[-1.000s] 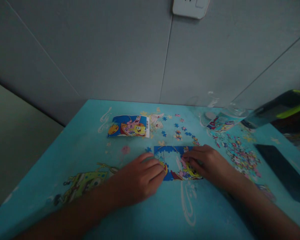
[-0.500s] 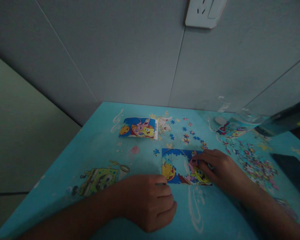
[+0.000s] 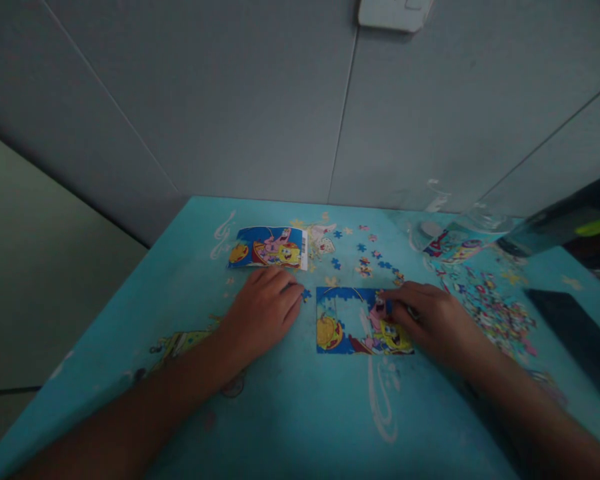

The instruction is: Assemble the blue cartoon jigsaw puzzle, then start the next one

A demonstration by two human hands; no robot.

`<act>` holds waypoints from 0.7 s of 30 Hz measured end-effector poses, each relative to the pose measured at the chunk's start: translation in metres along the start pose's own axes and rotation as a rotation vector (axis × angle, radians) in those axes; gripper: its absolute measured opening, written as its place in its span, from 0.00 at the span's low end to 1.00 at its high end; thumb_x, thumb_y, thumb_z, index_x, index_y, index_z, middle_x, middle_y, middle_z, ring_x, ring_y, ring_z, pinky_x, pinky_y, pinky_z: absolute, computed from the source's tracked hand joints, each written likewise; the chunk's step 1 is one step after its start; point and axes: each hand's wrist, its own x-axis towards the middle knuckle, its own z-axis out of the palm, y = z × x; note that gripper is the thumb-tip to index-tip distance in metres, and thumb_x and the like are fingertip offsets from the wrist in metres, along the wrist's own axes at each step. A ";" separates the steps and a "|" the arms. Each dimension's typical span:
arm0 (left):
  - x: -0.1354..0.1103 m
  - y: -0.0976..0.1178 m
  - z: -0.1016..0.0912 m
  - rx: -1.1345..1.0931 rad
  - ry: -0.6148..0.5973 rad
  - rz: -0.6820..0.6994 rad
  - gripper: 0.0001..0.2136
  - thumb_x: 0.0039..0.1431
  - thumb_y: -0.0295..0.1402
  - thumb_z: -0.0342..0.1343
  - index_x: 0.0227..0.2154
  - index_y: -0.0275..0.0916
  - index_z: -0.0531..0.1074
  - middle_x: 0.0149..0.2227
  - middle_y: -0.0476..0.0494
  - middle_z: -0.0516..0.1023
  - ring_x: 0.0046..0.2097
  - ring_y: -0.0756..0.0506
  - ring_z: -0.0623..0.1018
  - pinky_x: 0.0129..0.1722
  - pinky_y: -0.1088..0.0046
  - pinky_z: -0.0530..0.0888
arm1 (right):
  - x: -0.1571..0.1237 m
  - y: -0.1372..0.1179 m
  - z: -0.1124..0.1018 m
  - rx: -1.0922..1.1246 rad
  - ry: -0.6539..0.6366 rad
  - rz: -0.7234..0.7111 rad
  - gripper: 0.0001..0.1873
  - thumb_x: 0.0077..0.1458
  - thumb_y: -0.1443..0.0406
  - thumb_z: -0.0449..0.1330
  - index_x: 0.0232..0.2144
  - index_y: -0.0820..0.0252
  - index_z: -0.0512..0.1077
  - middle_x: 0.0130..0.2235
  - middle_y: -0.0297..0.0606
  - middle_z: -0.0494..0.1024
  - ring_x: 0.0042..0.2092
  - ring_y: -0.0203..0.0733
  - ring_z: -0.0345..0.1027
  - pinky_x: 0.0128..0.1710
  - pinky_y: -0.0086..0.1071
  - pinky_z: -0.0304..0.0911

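Note:
A partly assembled jigsaw puzzle (image 3: 330, 331) lies flat on the table, with a gap in its upper middle. Its pieces show a burger on the left and pink and yellow cartoon figures on the right. My right hand (image 3: 427, 317) rests at its upper right, with bent fingers and thumb gripping that part of the puzzle. My left hand (image 3: 263, 310) is beside a loose blue puzzle piece (image 3: 306, 295), just below the picture card (image 3: 267, 247). The left fingers are slightly apart and bent, with no held piece visible; their tips are partly hidden.
Several loose puzzle pieces (image 3: 363, 261) lie behind the puzzle. A heap of small pieces (image 3: 500, 307) is on the right, near a dark flat object (image 3: 575, 340). A clear labelled container (image 3: 463, 243) and a dark bottle (image 3: 555, 217) stand near the wall.
My left hand has moved up and left, from below the puzzle to beside the loose blue piece and card. My right hand stays on the puzzle. The view has shifted slightly.

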 end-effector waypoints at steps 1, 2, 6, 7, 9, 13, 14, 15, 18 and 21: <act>-0.001 0.001 0.001 -0.004 -0.008 -0.006 0.08 0.66 0.30 0.52 0.44 0.39 0.75 0.42 0.42 0.75 0.48 0.40 0.72 0.51 0.55 0.70 | 0.000 0.000 0.000 0.002 -0.004 0.004 0.14 0.65 0.64 0.53 0.48 0.56 0.77 0.39 0.40 0.80 0.38 0.43 0.74 0.42 0.38 0.69; -0.001 0.003 0.001 -0.007 -0.011 -0.012 0.08 0.66 0.30 0.53 0.44 0.39 0.75 0.42 0.42 0.75 0.48 0.40 0.72 0.52 0.55 0.70 | 0.000 -0.001 -0.001 0.003 -0.006 0.010 0.14 0.65 0.64 0.53 0.48 0.56 0.77 0.40 0.40 0.80 0.38 0.43 0.75 0.43 0.38 0.69; -0.003 0.005 0.000 -0.010 0.011 -0.013 0.08 0.66 0.30 0.54 0.43 0.38 0.76 0.43 0.41 0.75 0.48 0.40 0.72 0.51 0.55 0.70 | 0.000 -0.002 -0.003 -0.001 -0.018 0.029 0.14 0.64 0.66 0.54 0.47 0.56 0.77 0.41 0.40 0.81 0.39 0.43 0.75 0.44 0.38 0.69; -0.003 0.005 0.000 -0.007 0.016 -0.009 0.08 0.66 0.31 0.54 0.42 0.38 0.76 0.43 0.41 0.75 0.48 0.40 0.72 0.51 0.55 0.70 | 0.000 -0.003 -0.003 -0.002 -0.017 0.030 0.14 0.64 0.66 0.54 0.46 0.56 0.77 0.40 0.40 0.81 0.40 0.44 0.75 0.44 0.38 0.69; -0.003 0.003 0.001 0.000 0.020 -0.003 0.07 0.66 0.31 0.54 0.42 0.38 0.76 0.43 0.42 0.76 0.48 0.40 0.72 0.50 0.55 0.70 | 0.000 -0.003 -0.004 -0.004 -0.014 0.030 0.14 0.64 0.66 0.54 0.46 0.56 0.77 0.40 0.41 0.81 0.40 0.44 0.75 0.45 0.38 0.69; -0.003 0.000 0.004 0.005 0.040 0.016 0.06 0.66 0.31 0.55 0.41 0.38 0.76 0.43 0.43 0.76 0.47 0.41 0.73 0.50 0.56 0.70 | 0.000 -0.005 -0.005 0.000 0.001 0.014 0.14 0.64 0.66 0.54 0.46 0.57 0.77 0.40 0.42 0.81 0.40 0.44 0.75 0.44 0.38 0.69; -0.003 0.000 0.005 0.006 0.045 0.020 0.06 0.66 0.31 0.55 0.40 0.38 0.76 0.42 0.43 0.76 0.47 0.41 0.73 0.49 0.57 0.70 | 0.000 -0.005 -0.006 0.002 0.002 0.010 0.14 0.64 0.67 0.54 0.47 0.57 0.78 0.39 0.42 0.81 0.39 0.44 0.75 0.44 0.38 0.69; -0.003 0.000 0.005 0.008 0.047 0.022 0.06 0.67 0.31 0.55 0.40 0.38 0.76 0.42 0.43 0.76 0.47 0.42 0.73 0.49 0.57 0.70 | 0.000 -0.005 -0.006 0.003 0.006 0.010 0.14 0.63 0.67 0.54 0.46 0.57 0.78 0.39 0.42 0.81 0.39 0.44 0.75 0.43 0.38 0.69; -0.003 0.001 0.004 0.007 0.031 0.014 0.05 0.67 0.32 0.55 0.40 0.38 0.75 0.43 0.43 0.76 0.47 0.42 0.73 0.50 0.56 0.70 | 0.001 -0.006 -0.007 0.002 0.006 0.017 0.14 0.63 0.67 0.54 0.46 0.57 0.78 0.39 0.41 0.81 0.39 0.44 0.76 0.43 0.37 0.69; -0.003 0.002 0.003 0.005 0.024 -0.004 0.05 0.67 0.32 0.55 0.40 0.38 0.75 0.42 0.43 0.76 0.47 0.41 0.73 0.50 0.57 0.70 | 0.001 -0.006 -0.007 -0.002 0.001 0.026 0.14 0.63 0.67 0.54 0.46 0.57 0.78 0.38 0.41 0.81 0.38 0.44 0.76 0.42 0.36 0.69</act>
